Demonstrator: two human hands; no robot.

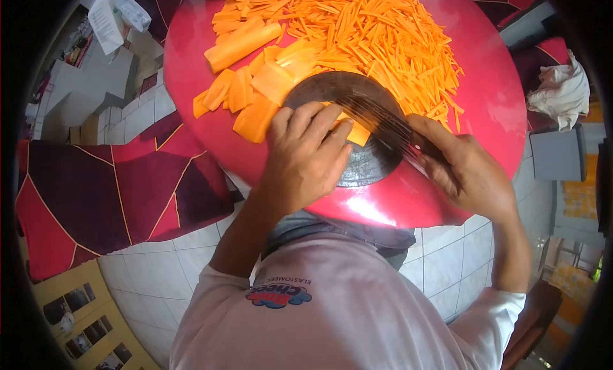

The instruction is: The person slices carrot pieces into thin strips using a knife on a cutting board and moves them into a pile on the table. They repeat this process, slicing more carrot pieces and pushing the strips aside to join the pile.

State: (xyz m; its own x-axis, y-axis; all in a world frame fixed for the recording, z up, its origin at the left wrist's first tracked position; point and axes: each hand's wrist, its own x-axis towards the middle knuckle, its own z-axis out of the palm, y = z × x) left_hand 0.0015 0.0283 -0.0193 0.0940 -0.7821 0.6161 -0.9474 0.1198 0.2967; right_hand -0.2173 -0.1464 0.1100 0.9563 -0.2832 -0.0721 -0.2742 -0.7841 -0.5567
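Observation:
My right hand (469,169) is wrapped round the handle of a knife (383,124), whose blade is smeared by motion. The blade is over a round dark chopping board (364,169), close to the fingertips of my left hand. My left hand (310,150) has its fingers bent and pressed down on a flat orange carrot slice (359,135); part of the slice is hidden under the fingers and blade. Beyond the board lies a big heap of thin carrot strips (377,35). Wider carrot slices (255,118) lie at the board's left, with a thick carrot piece (242,45) behind them.
Everything rests on a shiny red round table (491,83). A sofa with a red and purple cover (115,197) stands at the left. White cloth (562,92) hangs at the right, above a grey box-like thing (557,153). Tiled floor (159,268) shows below.

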